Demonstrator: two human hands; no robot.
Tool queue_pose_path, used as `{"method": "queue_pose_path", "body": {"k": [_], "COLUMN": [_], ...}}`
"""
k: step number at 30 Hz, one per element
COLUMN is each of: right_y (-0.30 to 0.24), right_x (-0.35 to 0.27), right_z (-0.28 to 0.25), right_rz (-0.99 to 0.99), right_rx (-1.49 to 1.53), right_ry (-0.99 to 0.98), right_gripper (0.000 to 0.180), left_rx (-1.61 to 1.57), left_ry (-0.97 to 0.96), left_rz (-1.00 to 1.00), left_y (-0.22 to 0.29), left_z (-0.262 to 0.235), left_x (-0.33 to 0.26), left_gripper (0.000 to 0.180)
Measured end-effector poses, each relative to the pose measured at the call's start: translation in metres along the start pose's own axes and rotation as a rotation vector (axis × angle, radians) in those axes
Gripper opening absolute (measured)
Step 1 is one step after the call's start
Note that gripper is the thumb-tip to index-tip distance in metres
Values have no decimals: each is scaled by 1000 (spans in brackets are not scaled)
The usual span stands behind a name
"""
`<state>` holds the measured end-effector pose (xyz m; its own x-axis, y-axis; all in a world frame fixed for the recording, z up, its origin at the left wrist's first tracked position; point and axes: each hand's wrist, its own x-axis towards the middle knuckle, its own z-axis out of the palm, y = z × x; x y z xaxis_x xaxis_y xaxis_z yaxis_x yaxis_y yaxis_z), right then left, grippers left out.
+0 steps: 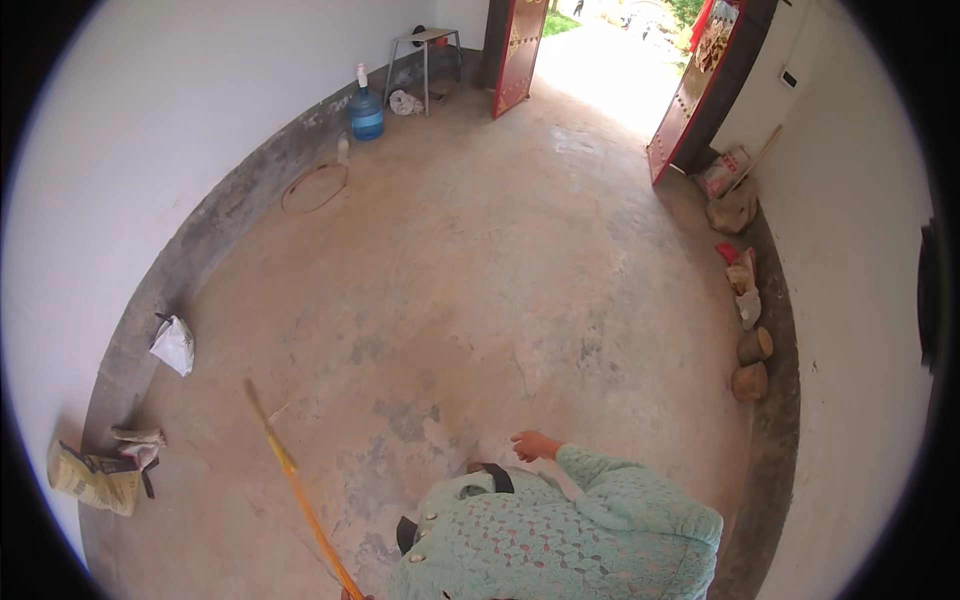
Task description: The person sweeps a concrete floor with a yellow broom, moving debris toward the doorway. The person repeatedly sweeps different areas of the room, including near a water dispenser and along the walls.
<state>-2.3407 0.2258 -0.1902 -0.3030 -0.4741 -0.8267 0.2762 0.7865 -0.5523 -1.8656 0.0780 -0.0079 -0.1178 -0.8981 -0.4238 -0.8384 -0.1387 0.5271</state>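
A long yellow-orange stick [315, 525] slants up and to the left from the lower edge, thinning to a dull grey-brown tip [255, 400] over the floor. Only a sliver of my left hand [348, 596] shows at the stick's lower end, closed round it. My right hand [536, 447] hangs over the bare floor in front of me, with nothing seen in it. Its fingers are loosely bent and a little apart. The sleeve and body of my pale green patterned coat [540, 525] fill the bottom middle, with dark straps beside it.
Along the left wall lie a yellow sack [95, 485], a white bag [174, 346], a hose loop [316, 190], a blue water jug [366, 115] and a small table [425, 37]. Red double doors [520, 55] stand open ahead. Round blocks [749, 381] and sacks [733, 208] line the right wall.
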Motion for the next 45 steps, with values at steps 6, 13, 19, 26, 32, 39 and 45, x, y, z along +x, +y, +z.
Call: {"method": "queue_pose_path", "body": {"k": [6,13,19,26,32,39,45], "right_y": [-2,12,3,-5,55,6,-34], "right_x": [1,-9,-6,-6,47,8,-2], "right_z": [3,1,14,12,-12,21,32], "right_rz": [31,50,19,-2,-4,101,63], "right_rx": [-36,-40,-14,-2,63,-120,-356], "right_ry": [-15,7,-33,-41,-123,-104,-130], "right_gripper": [46,47,45,42,44,47,45], "left_rx": [132,-127,67,-106,-187,-333,-536], "left_ry": [-233,-176,-277,-338,-286,-155,-1], "left_rz": [-300,-131,390,514,423,-70,-376], "left_y": [-14,-76,-136,-25,21,-9,-30], "left_z": [11,127,211,190,131,76,66], "left_x": [37,94,151,125,84,32,-13], "left_gripper": [27,15,19,23,34,52,51]}}
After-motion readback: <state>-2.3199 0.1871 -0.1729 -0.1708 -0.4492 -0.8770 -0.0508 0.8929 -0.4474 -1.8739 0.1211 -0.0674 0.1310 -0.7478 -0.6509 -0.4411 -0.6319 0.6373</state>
